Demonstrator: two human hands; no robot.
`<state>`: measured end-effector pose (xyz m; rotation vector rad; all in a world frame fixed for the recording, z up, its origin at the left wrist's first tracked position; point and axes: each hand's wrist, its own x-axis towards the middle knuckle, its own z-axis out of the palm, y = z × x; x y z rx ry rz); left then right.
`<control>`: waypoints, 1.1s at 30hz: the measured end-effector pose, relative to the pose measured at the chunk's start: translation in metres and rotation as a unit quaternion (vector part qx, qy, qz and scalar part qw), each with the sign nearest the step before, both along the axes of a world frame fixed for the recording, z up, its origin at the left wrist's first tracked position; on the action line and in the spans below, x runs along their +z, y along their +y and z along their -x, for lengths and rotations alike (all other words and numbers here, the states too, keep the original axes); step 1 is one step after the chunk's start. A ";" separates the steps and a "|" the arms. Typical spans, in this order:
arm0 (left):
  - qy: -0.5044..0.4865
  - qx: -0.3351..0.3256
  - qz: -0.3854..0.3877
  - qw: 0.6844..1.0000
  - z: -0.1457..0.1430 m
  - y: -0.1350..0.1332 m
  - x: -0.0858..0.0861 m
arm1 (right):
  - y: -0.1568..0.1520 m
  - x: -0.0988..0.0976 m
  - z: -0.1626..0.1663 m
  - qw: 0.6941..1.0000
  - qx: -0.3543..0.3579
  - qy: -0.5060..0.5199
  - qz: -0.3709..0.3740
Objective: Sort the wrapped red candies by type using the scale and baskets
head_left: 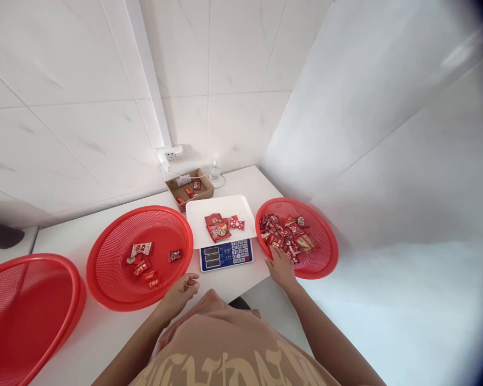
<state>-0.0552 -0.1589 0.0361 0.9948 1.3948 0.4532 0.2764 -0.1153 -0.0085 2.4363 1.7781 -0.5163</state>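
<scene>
My right hand reaches over the near rim of the right red basket, its fingers stretched out against the red snack packets heaped inside; no packet is plainly gripped. Near the front rim of the middle red basket, my left hand is held loosely with its fingers apart and nothing visible in it. Several small packets lie in that basket. Between the two baskets stands a digital scale with a blue keypad. A few red packets rest on its white pan.
Behind the scale is a small cardboard box with several packets in it. Beside the box stands a clear glass, with a white cable near a wall socket. Another red basket stands at far left. Walls border the white table.
</scene>
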 end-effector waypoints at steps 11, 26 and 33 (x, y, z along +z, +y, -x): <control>0.003 -0.035 -0.005 0.999 -0.010 -0.001 0.001 | -0.002 -0.004 0.000 1.000 0.004 0.008 -0.023; 0.178 -0.094 -0.218 0.955 -0.043 0.103 0.003 | 0.015 0.005 0.002 0.999 -0.026 0.041 0.018; 0.289 -0.142 -0.273 0.907 -0.059 0.181 -0.002 | 0.015 0.000 0.003 0.999 -0.027 0.023 0.007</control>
